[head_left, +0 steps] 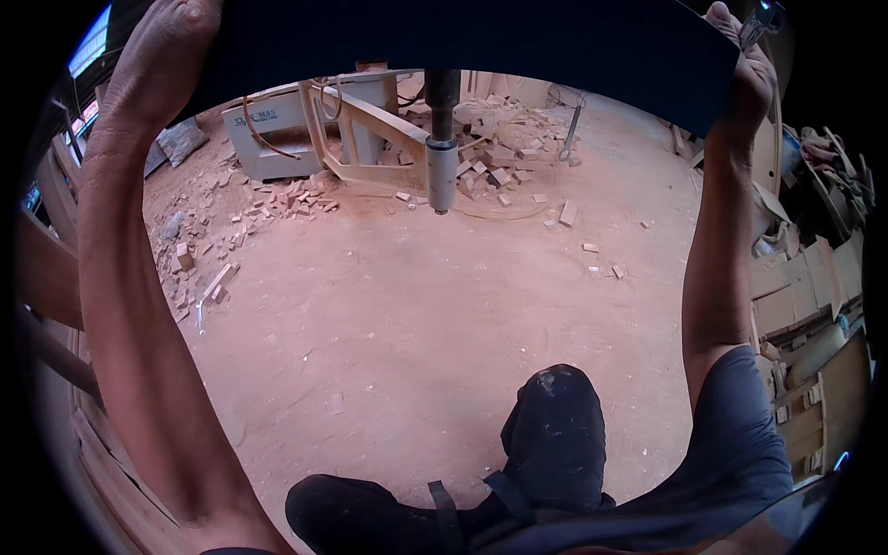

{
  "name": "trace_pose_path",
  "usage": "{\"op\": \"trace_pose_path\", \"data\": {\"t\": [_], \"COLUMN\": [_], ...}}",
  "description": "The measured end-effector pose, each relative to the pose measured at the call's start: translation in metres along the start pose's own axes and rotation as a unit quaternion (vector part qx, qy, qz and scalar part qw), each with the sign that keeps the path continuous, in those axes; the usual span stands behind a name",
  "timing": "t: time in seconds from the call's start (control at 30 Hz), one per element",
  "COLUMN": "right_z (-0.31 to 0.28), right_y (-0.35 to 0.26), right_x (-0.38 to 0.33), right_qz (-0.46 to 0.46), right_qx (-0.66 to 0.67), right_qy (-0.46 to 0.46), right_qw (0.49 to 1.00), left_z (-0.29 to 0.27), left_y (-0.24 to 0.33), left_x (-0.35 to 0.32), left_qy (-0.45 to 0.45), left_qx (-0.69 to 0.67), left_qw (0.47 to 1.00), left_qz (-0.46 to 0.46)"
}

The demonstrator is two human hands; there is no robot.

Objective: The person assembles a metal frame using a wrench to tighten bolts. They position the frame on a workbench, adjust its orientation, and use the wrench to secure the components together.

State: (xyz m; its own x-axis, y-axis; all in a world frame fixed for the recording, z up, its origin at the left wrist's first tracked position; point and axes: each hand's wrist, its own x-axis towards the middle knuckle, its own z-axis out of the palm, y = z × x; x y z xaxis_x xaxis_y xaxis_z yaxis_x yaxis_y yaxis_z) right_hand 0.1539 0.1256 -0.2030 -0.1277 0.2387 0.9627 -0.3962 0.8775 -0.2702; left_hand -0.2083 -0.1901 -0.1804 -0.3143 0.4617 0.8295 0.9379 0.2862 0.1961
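Note:
A broad, dark blue-black panel spans the top of the view, very near me, and its upper part is cut off. My left hand is raised at its left end; the fingers are hidden behind the panel or beyond the frame. At the right end, my right hand has its fingers bent round the panel's edge. A small shiny metal fitting shows beside those fingers; whether they touch it is unclear. Below the panel's middle, a dark shaft ends in a pale grey cylinder, pointing down.
Beyond stands a pale machine body with an angled frame and hoses. Wood offcuts lie heaped behind the cylinder, and more are scattered on the dusty floor. Stacked boards line the right; timber stands left.

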Motion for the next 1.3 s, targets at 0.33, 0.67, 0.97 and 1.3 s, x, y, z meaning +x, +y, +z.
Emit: {"op": "trace_pose_path", "data": {"t": [0.33, 0.67, 0.97, 1.3], "right_z": [-0.003, 0.001, 0.062, 0.089], "right_y": [0.022, 0.028, 0.017, 0.002], "right_x": [0.012, 0.008, -0.011, -0.003], "right_qz": [-0.073, 0.056, -0.347, -0.075], "right_qx": [0.021, 0.217, -0.669, -0.218], "right_qy": [0.046, -0.166, 0.01, 0.138], "right_qw": [0.996, 0.96, 0.657, 0.963], "left_z": [-0.009, 0.006, 0.005, -0.026], "left_y": [0.078, 0.04, 0.022, -0.018], "left_x": [-0.046, -0.045, -0.053, -0.058], "left_qy": [0.109, 0.04, 0.055, 0.103], "left_qx": [-0.067, 0.097, 0.1, 0.127], "left_qw": [0.989, 0.987, 0.983, 0.974], "left_qz": [0.077, 0.12, 0.146, 0.155]}}
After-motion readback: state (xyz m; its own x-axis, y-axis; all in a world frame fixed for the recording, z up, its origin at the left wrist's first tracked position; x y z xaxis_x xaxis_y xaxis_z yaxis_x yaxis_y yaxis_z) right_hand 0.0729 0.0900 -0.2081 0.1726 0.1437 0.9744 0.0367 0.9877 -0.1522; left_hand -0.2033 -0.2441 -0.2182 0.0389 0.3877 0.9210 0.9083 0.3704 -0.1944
